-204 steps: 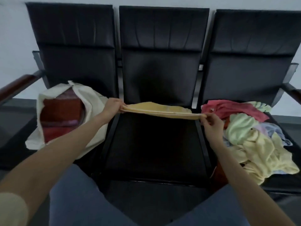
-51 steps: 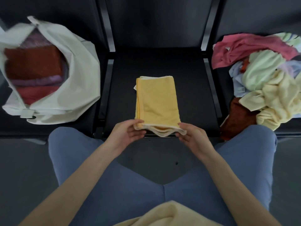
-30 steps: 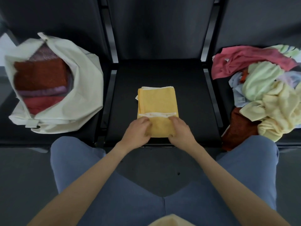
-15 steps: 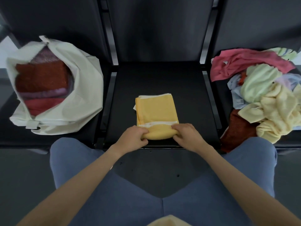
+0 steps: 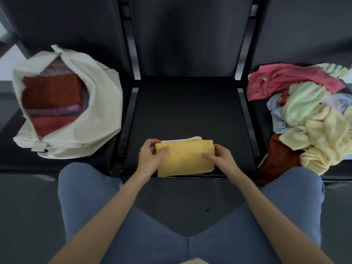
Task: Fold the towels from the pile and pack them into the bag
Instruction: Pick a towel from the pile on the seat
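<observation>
One folded yellow towel (image 5: 184,159) in both hands' grip, left hand (image 5: 150,158), right hand (image 5: 219,159), one bag (image 5: 102,103)

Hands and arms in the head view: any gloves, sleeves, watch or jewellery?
None visible. The left hand and right hand are bare, without gloves, rings or a watch, and both forearms are uncovered to the frame edge. Blue trousers cover the legs.
</observation>
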### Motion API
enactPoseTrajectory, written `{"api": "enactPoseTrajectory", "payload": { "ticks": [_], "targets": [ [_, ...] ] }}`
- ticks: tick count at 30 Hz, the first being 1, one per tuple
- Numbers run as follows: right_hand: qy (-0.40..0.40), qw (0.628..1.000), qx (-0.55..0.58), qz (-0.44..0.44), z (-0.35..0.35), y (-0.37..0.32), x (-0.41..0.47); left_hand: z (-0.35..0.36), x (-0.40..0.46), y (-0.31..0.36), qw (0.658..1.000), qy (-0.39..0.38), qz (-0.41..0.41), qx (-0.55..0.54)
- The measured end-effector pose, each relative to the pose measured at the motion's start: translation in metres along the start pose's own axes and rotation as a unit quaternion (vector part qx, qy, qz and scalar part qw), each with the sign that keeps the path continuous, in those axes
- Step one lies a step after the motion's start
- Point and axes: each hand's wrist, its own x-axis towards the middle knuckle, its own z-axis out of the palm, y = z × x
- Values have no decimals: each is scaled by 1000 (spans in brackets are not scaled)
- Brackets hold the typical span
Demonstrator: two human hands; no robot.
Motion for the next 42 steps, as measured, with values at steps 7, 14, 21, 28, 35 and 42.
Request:
{"api": "enactPoseTrajectory", "payload": {
  "ticks": [7,14,21,28,35,42],
  "targets": [
    [14,989,-148,-22,16,10,24,9,7,-4,995,-9,-76,-64],
    [70,976,-206,-6,30,8,29,7,15,-26,996,13,-22,84],
    [55,969,-218,104,40,1,33,10,22,-38,962,-5,-115,248],
    [23,992,-67,103,56,-8,27,-22,8,-4,995,-1,-95,39],
    [-160,986,18,49,92,-83,35,-127,-2,45,999,16,22,30],
    [-422,881,-205,-56,153,-181,46,-210,1,51,1000,-4,2,3]
  ]
}}
